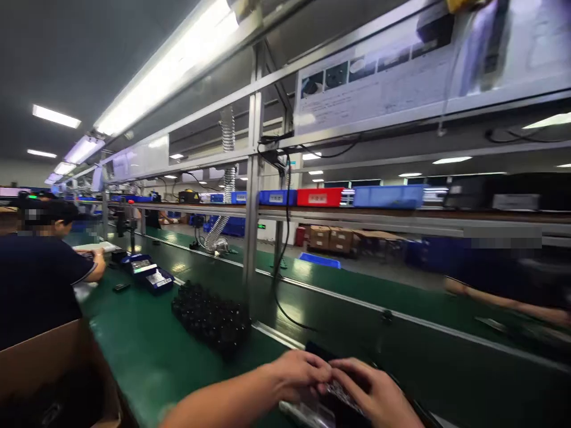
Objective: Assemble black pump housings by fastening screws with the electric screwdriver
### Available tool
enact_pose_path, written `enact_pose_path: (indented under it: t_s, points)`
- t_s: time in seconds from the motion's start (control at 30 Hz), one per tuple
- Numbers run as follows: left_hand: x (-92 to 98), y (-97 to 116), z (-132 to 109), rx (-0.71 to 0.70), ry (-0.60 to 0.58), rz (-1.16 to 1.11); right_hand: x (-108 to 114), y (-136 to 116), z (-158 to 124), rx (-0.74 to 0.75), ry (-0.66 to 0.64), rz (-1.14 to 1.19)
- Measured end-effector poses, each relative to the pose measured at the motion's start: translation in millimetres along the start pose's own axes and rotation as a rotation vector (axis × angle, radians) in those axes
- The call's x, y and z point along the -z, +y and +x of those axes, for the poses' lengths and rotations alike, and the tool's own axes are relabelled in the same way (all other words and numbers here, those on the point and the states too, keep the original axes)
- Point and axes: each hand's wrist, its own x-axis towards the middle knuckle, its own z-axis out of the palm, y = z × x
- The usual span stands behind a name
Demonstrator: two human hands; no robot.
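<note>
My left hand (304, 374) reaches in from the bottom, its fingers bent together at the tips. My right hand (373, 389) meets it from the right, fingertips nearly touching. Whatever the fingertips hold is too small and blurred to make out. Just below them lie a clear plastic item (312, 413) and a dark container with small shiny pieces (341, 395). A pile of black parts (209, 318) rests on the green table (143, 339), left of my hands.
Blue trays (158, 280) stand farther left, near a seated person (35, 267). A cardboard box (40, 351) is at the lower left. A metal post (253, 178) and hanging black cable rise beyond the pile. Another person's arms (504, 300) show at right.
</note>
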Motion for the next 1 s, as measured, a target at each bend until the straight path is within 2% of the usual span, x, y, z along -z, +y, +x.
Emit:
enact_pose_path:
  t_s: [0.07, 0.23, 0.33, 0.43, 0.5, 0.6, 0.8, 1.0]
  points:
    - [2.1, -13, -6, 0.008, -0.045, -0.039, -1, -7, -10, -0.028, -0.045, -0.054]
    - [2.8, -54, -21, 0.017, -0.119, 0.033, -3, -21, -52, -0.035, 0.031, -0.205]
    - [2.0, -78, -36, 0.084, -0.181, 0.149, -4, -22, -89, -0.063, 0.033, -0.138]
    - [1.2, -94, -46, 0.174, -0.241, 0.203, -15, -10, -120, -0.093, 0.064, -0.009]
    - [1.2, -99, -47, 0.227, -0.291, 0.201, -27, 0, -133, -0.104, 0.094, 0.073]
    - [1.2, -100, -45, 0.295, -0.355, 0.179, -38, 9, -140, -0.114, 0.069, 0.146]
    - [-3.2, -97, -45, 0.400, -0.366, 0.165, -44, 8, -143, -0.130, 0.044, 0.118]
    - [-2.2, -94, -42, 0.448, -0.381, 0.125, -67, 35, -156, -0.148, 0.203, 0.088]
